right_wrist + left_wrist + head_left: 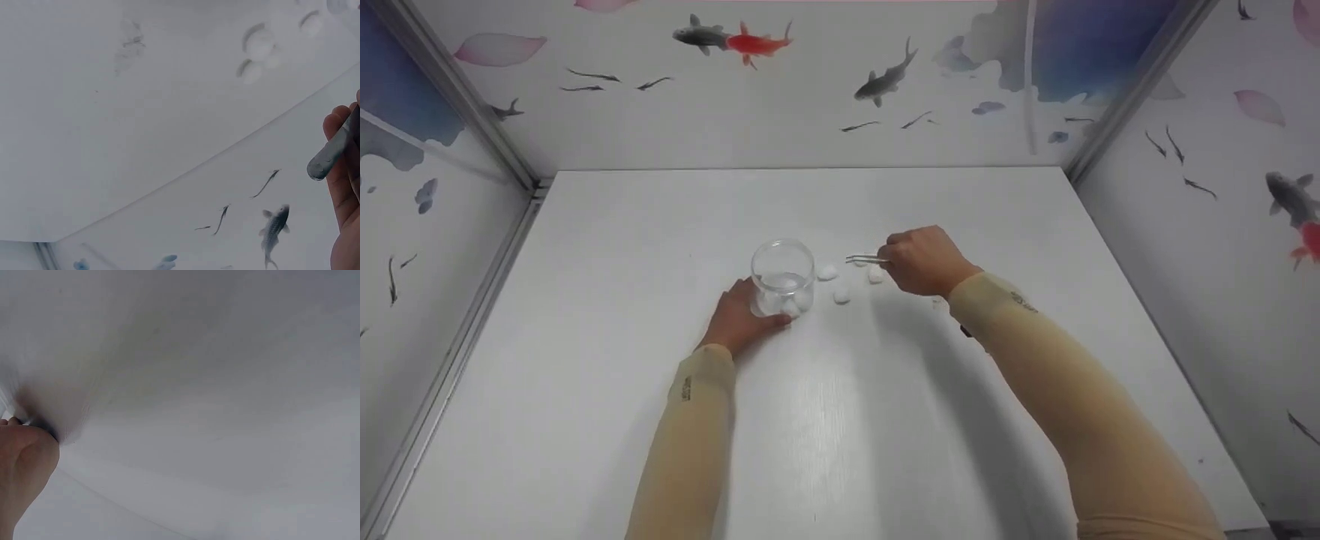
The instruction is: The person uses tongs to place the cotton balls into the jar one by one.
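Observation:
My left hand [739, 319] grips the lower side of a clear round jar [784, 259], thumb in front and fingers behind. Several white cotton balls [790, 306] lie in the bottom of the jar. In the left wrist view only part of the left hand [25, 461] shows, at the left edge. My right hand [924, 261] holds metal tweezers [866, 259], tips pointing left toward the jar and slightly apart, with nothing visible between them. In the right wrist view the right hand [343, 185] has the rounded end of the tweezers [329, 157] sticking out.
Several loose cotton balls lie on the white table [622, 300] right of the jar, among them one cotton ball [828, 272] beside it and another [841, 295] nearer the front. A small pale thing [937, 301] is partly hidden under the right wrist. Printed wall panels [810, 112] enclose the table.

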Demonstrator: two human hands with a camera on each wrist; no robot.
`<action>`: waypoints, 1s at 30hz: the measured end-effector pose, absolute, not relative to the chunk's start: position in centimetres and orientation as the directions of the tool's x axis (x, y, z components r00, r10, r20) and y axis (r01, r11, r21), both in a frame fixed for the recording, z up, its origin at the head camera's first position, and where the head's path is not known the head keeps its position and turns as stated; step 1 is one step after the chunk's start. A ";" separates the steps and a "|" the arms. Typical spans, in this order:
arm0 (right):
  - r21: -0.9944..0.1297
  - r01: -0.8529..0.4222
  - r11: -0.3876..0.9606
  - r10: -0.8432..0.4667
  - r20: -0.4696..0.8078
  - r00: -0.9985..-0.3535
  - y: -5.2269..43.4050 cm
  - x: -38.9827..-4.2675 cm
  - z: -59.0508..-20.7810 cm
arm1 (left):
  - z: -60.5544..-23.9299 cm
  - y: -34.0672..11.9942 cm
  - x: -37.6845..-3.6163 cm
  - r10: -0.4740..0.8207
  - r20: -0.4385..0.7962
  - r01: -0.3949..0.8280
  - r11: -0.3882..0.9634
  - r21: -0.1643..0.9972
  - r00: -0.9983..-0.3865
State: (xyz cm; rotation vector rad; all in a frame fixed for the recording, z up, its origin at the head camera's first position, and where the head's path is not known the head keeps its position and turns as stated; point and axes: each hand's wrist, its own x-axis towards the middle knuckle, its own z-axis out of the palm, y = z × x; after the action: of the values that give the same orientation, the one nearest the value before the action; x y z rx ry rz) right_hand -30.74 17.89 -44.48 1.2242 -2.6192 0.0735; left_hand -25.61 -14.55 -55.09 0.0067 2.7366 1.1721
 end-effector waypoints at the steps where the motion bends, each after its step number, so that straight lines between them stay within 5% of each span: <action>1: 0.057 -0.758 0.649 -0.748 0.230 -0.623 18.1 -30.7 -44.8 | -55.1 -14.6 -25.6 0.066 -0.152 -0.065 0.689 0.722 -0.986; 10: 0.041 -0.741 0.670 -0.740 0.115 -0.663 18.2 -30.0 -47.5 | -55.3 -14.7 -25.6 0.069 -0.155 -0.067 0.680 0.731 -0.986; 30: 0.041 -0.745 0.665 -0.746 0.067 -0.662 17.4 -29.8 -49.3 | -55.3 -14.7 -25.7 0.070 -0.151 -0.061 0.692 0.720 -0.986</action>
State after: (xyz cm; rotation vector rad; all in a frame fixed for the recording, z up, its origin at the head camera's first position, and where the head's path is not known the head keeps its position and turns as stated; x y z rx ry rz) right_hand -29.80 17.40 -49.30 1.2537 -2.7952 -0.0146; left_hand -25.72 -14.68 -55.32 0.0066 2.7338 1.1721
